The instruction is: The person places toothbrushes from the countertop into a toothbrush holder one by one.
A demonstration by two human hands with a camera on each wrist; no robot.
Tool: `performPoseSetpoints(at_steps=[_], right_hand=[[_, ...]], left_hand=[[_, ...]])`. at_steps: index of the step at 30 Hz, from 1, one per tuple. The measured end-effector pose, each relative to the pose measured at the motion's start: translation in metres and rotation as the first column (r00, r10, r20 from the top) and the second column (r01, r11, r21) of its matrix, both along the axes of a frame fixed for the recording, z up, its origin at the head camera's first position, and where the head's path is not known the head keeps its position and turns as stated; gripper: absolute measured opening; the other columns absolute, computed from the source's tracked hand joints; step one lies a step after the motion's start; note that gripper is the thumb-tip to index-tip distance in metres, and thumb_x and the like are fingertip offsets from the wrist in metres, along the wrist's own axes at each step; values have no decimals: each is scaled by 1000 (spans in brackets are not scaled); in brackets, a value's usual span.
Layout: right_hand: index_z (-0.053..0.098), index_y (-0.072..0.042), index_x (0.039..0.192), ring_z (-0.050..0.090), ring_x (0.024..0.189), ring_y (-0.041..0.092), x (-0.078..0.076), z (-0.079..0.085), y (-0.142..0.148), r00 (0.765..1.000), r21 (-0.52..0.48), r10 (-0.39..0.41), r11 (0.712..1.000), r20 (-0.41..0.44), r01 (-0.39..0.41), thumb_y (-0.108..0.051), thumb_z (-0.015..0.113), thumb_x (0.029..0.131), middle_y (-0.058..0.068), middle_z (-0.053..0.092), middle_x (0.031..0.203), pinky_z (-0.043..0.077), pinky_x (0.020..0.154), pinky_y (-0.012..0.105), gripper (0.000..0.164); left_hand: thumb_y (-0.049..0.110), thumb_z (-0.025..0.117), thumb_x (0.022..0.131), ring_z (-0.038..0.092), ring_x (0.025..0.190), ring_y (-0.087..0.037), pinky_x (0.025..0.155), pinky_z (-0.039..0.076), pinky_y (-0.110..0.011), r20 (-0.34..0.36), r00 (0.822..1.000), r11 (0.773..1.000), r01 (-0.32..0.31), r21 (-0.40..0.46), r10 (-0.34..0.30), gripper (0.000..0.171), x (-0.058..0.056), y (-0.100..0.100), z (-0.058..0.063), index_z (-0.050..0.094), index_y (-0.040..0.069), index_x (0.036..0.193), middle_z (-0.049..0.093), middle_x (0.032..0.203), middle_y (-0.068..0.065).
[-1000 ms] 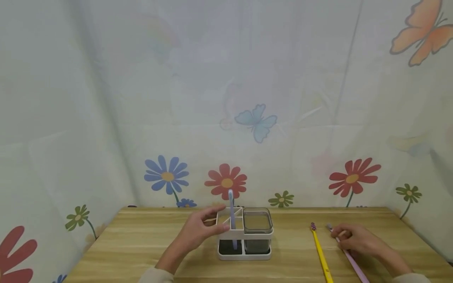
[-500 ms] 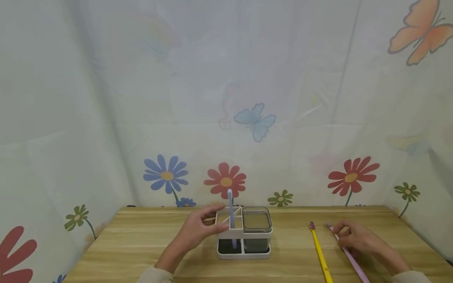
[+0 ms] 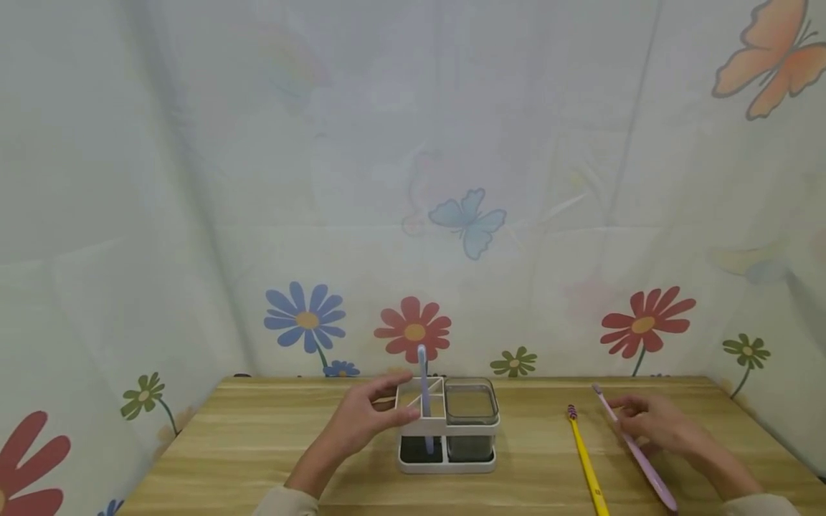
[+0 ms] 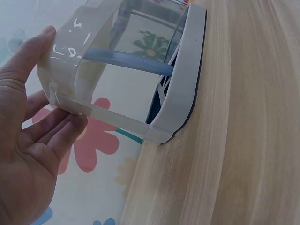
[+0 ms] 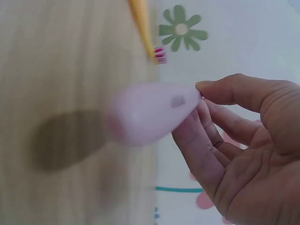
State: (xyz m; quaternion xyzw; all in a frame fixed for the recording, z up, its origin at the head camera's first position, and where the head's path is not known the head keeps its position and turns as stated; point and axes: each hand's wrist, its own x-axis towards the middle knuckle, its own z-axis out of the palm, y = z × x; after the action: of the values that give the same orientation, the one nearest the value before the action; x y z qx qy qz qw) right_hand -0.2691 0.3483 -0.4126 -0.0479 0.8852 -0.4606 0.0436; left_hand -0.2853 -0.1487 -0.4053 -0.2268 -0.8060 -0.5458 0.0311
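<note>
Brushes: 3 tot. Pink brush (image 3: 647, 467) & yellow brush (image 3: 586, 462), lower rt; blue brush (image 3: 424, 390) near-upright in holder.
Holder: 1 white holder (image 3: 449, 431), btm ctr, w/ 1 clear cup (image 3: 471, 421).
L hand: your left hand (image 3: 361, 419), fingers gripping holder's side.
R hand: your right hand (image 3: 661, 430), fingers pinching pink brush.

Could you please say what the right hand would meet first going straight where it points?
Likely the yellow toothbrush, though depth is unclear and the right hand might pass above it.

a wood-grain table (image 3: 271, 423) carries a white rack (image 3: 447, 430) and, well apart, a yellow toothbrush (image 3: 586, 459).
</note>
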Motion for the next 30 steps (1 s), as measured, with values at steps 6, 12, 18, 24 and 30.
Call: performPoseSetpoints(at_steps=[6,12,18,24,30], right_hand=[[54,15,141,69,94,32,6,19,-7,996,-48,46,998,-76,-50,-6,66,102,23,65,120,66,69,43,46],[55,12,139,70,90,30,12,38,-22,989,-80,34,996,-143,-46,-5,67,103,16,69,111,66,67,41,42],[52,12,144,73,89,23,20,55,-44,973,-116,40,991,-229,-68,-7,68,104,16,70,109,67,69,40,47],[53,8,144,74,89,18,28,74,-69,948,-164,18,984,-319,-74,-14,71,104,16,68,107,67,70,39,49],[54,8,142,74,89,16,32,88,-93,927,-234,23,965,-375,-119,-12,71,104,20,67,109,67,69,40,46]], left_hand=[[34,86,92,64,129,-40,105,55,-47,-7,1000,1000,2,-2,-2,63,-1,-1,4,65,7,145,63,147,-14],[32,87,92,64,129,-39,105,55,-46,-11,1000,1000,12,17,-12,61,-2,0,3,66,9,144,63,147,-14],[30,86,92,65,128,-39,104,56,-46,-15,1000,999,25,28,-24,59,-1,1,1,67,9,144,64,145,-15],[30,87,91,64,128,-39,104,56,-46,-16,1000,999,27,42,-26,58,-2,1,1,68,10,142,64,145,-17],[30,87,91,64,129,-40,104,56,-44,-10,1000,999,30,40,-30,60,-1,0,0,66,8,144,63,146,-17]])
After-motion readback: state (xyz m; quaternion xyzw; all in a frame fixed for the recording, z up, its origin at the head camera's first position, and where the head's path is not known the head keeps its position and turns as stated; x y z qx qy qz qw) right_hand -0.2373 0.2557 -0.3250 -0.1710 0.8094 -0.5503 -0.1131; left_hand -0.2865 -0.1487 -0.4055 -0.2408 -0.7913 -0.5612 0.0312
